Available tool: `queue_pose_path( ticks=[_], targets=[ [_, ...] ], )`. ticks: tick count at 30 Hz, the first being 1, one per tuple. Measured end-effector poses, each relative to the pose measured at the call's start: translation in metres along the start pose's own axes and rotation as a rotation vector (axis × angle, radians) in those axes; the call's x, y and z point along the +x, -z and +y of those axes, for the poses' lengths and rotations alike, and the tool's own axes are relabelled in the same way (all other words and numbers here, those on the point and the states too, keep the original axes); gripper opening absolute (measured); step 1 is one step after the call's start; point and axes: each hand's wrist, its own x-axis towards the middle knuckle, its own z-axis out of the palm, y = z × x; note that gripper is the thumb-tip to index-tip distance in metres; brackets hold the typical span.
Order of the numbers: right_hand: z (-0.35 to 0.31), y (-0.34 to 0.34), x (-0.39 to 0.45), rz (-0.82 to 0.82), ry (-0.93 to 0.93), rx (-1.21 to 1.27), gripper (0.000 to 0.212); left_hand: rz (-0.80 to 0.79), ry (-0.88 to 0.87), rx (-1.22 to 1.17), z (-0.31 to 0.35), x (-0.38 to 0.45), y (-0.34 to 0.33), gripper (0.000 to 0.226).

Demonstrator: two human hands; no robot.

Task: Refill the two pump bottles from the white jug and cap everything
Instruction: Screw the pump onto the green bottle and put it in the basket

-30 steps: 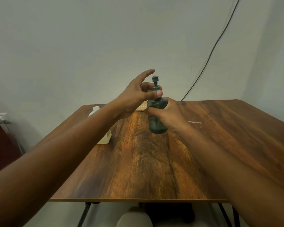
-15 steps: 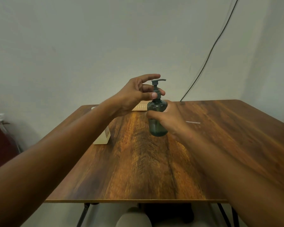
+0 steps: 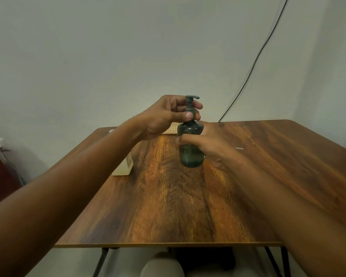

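Observation:
A dark teal pump bottle point(image 3: 190, 156) stands upright on the wooden table point(image 3: 168, 206), near its middle. My right hand point(image 3: 210, 144) wraps around the bottle's body from the right. My left hand point(image 3: 168, 114) pinches the collar of the pump head point(image 3: 191, 98) between thumb and fingers, with the nozzle pointing right. The white jug point(image 3: 122, 168) stands at the table's left edge, mostly hidden behind my left forearm. I see no second pump bottle.
A pale flat object point(image 3: 171, 129) lies behind my left hand at the table's far edge. A small light strip point(image 3: 239, 148) lies on the wood to the right. A black cable point(image 3: 248, 76) runs down the wall. A dark red object point(image 3: 0, 172) stands at far left.
My left fingers have closed down around the pump collar and turned it, so the nozzle swung round to point right. The bottle and my right hand stayed in place.

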Motion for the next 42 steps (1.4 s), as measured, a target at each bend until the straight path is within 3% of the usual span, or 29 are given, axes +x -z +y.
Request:
queue_pose_path(
  ticks=[5, 11, 17, 20, 28, 37, 42],
  targets=[
    [0.001, -0.001, 0.001, 0.052, 0.019, 0.022, 0.037, 0.010, -0.035, 0.008, -0.004, 0.002, -0.004, 0.038],
    [-0.005, -0.001, 0.006, 0.088, 0.025, 0.003, 0.046, 0.270, -0.108, -0.005, -0.009, 0.009, -0.010, 0.016],
    [-0.008, 0.005, 0.006, 0.063, 0.022, -0.003, 0.048, 0.196, -0.100, -0.170, -0.011, 0.006, -0.014, 0.018],
    [-0.007, 0.008, 0.005, 0.060, 0.009, 0.019, 0.046, 0.166, -0.063, -0.132, -0.010, 0.006, -0.015, 0.020],
    [-0.009, 0.005, 0.004, 0.073, 0.013, -0.015, 0.046, 0.283, -0.072, -0.045, -0.009, 0.009, -0.020, 0.014],
    [-0.006, 0.010, 0.002, 0.080, 0.004, -0.001, 0.040, 0.113, 0.011, -0.107, -0.006, 0.008, -0.016, 0.023],
    [-0.011, 0.009, 0.006, 0.086, 0.017, -0.008, 0.046, 0.221, -0.026, -0.086, -0.003, 0.010, -0.018, 0.017]
  ],
)
